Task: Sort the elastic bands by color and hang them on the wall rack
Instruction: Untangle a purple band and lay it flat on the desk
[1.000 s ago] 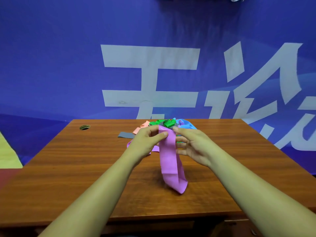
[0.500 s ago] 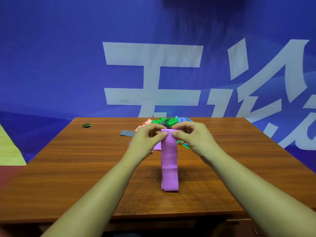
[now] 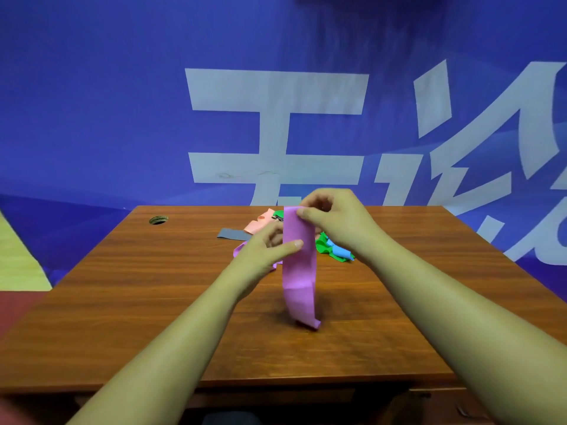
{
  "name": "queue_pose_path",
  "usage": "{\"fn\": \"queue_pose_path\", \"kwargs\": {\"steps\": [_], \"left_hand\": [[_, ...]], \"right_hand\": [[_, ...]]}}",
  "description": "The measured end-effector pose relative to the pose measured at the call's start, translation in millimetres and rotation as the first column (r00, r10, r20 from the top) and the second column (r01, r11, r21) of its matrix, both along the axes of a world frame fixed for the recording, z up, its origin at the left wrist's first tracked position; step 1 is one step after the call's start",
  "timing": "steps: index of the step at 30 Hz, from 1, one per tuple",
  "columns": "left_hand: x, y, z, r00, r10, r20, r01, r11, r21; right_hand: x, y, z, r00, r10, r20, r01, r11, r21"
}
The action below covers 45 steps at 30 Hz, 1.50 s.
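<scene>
A wide purple elastic band point(image 3: 299, 265) hangs straight down over the wooden table point(image 3: 153, 302), its lower end curling just above the tabletop. My right hand point(image 3: 334, 219) pinches its top edge. My left hand point(image 3: 264, 251) pinches the band's left side lower down, thumb across its front. Behind the hands lies a loose pile of bands: a salmon-pink one point(image 3: 259, 223), a grey one point(image 3: 231, 234), green ones point(image 3: 323, 245), a light blue one point(image 3: 340, 251) and another purple one point(image 3: 239, 248). No wall rack is in view.
A blue banner with large white characters point(image 3: 276, 93) covers the wall right behind the table. A round cable hole point(image 3: 158, 219) sits at the table's far left corner. Yellow and red floor point(image 3: 18, 271) shows at the left.
My right hand has lifted the band's top higher, while my left hand has slid down its side. The band now hangs longer and straighter.
</scene>
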<state>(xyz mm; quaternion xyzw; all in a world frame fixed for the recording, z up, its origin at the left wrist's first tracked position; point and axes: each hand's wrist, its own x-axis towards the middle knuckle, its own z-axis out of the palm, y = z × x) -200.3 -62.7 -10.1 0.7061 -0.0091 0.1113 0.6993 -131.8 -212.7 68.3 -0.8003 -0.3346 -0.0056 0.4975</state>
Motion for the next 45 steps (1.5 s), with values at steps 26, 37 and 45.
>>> {"fn": "queue_pose_path", "kwargs": {"steps": [26, 37, 45], "left_hand": [[-34.6, 109.6, -88.2, 0.896, 0.226, -0.383, -0.059, 0.914, 0.401], [-29.7, 127.4, -129.3, 0.832, 0.519, -0.194, -0.285, 0.701, 0.653], [-23.4, 127.2, -143.5, 0.842, 0.511, -0.175, -0.317, 0.729, 0.607]], "right_hand": [[51.4, -28.3, -155.3, 0.585, -0.243, -0.773, 0.557, 0.813, 0.166], [58.3, -30.4, -200.2, 0.803, -0.563, -0.196, 0.506, 0.817, -0.275], [56.7, -34.1, -222.7, 0.872, -0.435, 0.225, 0.49, 0.782, -0.385]]}}
